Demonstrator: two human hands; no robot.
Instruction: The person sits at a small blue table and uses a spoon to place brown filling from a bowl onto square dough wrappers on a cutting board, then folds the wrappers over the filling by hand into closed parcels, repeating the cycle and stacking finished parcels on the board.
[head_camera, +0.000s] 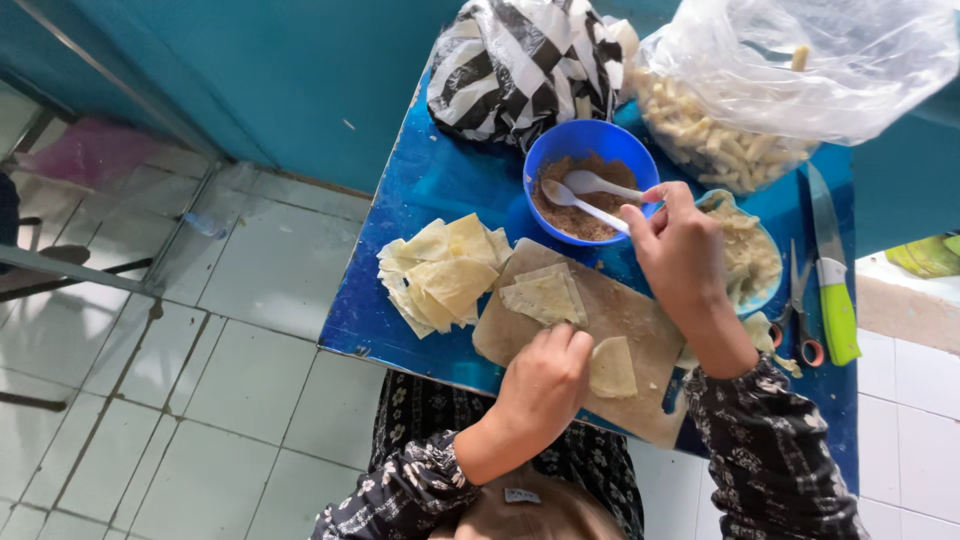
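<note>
**Filling wrappers: one on the board, a stack waiting**

The right hand (683, 250) pinches the handle of a white spoon (585, 207), whose bowl rests in the brown filling (580, 205) inside a blue bowl (590, 180). A second white spoon (600, 184) lies in the same bowl. The left hand (545, 380) is curled, fingertips pressing down on a pale folded wrapper (611, 367) at the near end of a wooden board (640, 330).

Judging from how things lie, the work is partway through: a few flat wrappers (545, 295) sit on the board not yet filled, and a larger loose stack (440, 272) waits beside the board on the blue table (420, 190). A shallow blue dish (750, 260) behind the right hand holds pale pieces that may be finished ones; I cannot tell for certain. The bowl still holds a good deal of filling.

At the far right of the table stands a clear plastic bag (790, 70), open and crumpled, packed with pale stick-shaped pieces. Beside it at the far edge lies a black-and-white striped bag (520, 65), bunched up. No label shows on either. To the right lie scissors (800, 320) with orange-rimmed handles and a knife (832, 270) with a green handle.
</note>
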